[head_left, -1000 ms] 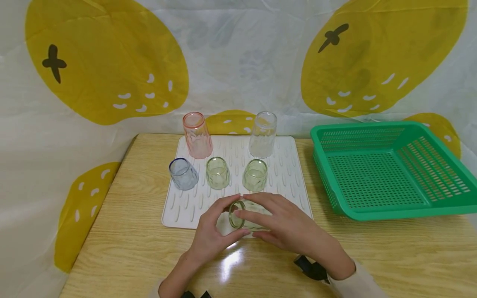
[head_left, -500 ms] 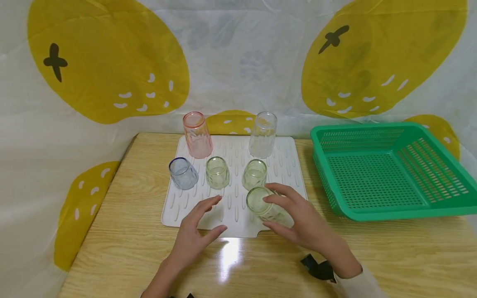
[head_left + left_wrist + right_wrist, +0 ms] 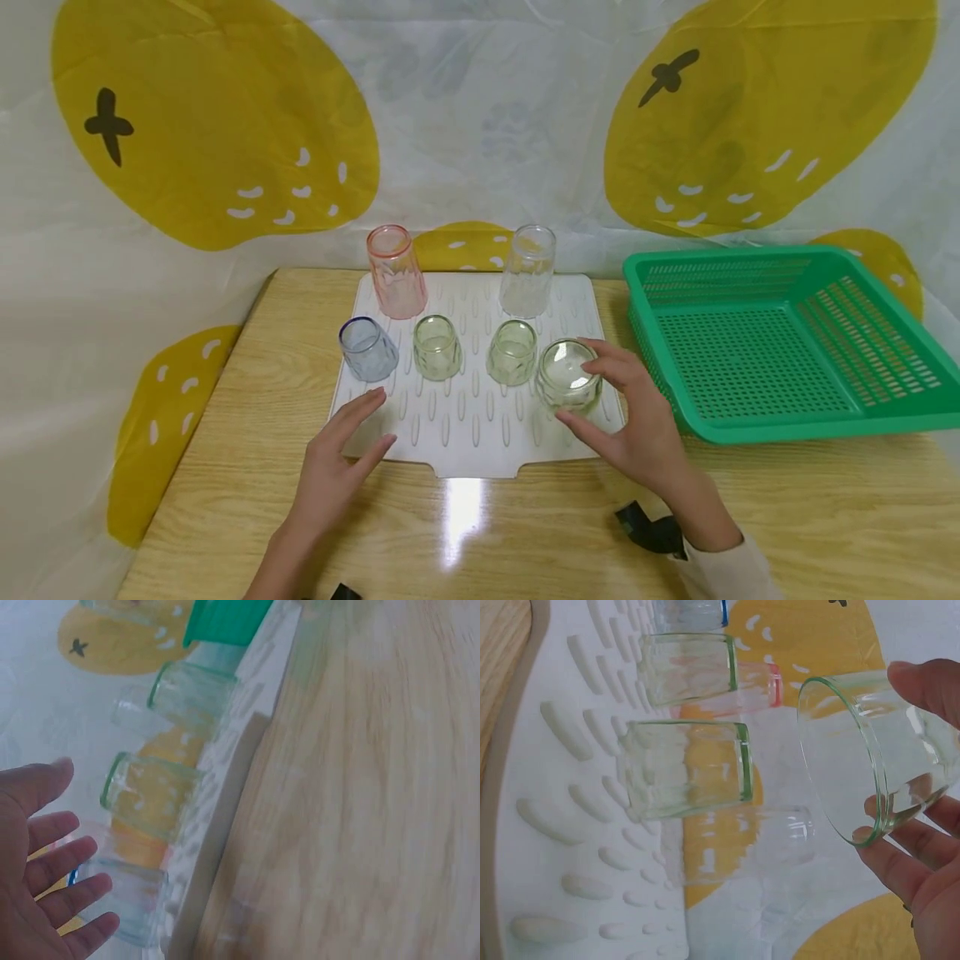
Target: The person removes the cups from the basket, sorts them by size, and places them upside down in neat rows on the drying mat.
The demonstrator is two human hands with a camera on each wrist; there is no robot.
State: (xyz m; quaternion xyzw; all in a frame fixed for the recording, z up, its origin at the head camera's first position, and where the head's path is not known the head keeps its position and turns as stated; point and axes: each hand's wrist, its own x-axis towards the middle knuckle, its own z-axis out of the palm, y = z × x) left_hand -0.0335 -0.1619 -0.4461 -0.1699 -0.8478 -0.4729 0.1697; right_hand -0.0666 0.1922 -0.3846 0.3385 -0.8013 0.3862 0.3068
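Observation:
My right hand (image 3: 637, 408) holds a clear greenish glass (image 3: 567, 383) between thumb and fingers, above the right part of the white drying mat (image 3: 472, 425). In the right wrist view this glass (image 3: 877, 761) is raised off the mat, its round rim facing down toward it. Nothing is in my left hand (image 3: 337, 458), whose fingers are spread at the mat's front left. Closest to it stands a blue-rimmed glass (image 3: 369, 350). Two small green-rimmed glasses, one left (image 3: 437, 348) and one right (image 3: 512, 353), stand mouth up on the mat.
Behind them on the mat are a tall pink-rimmed glass (image 3: 397, 275) and a tall clear glass (image 3: 528, 275). A green plastic basket (image 3: 675, 408) sits at the right of the wooden table (image 3: 255, 467). A patterned cloth (image 3: 495, 125) hangs behind.
Both hands were around the glass. The left hand let go and moved left, while the right hand carried the glass right and farther back, turning it from lying sideways to mouth down.

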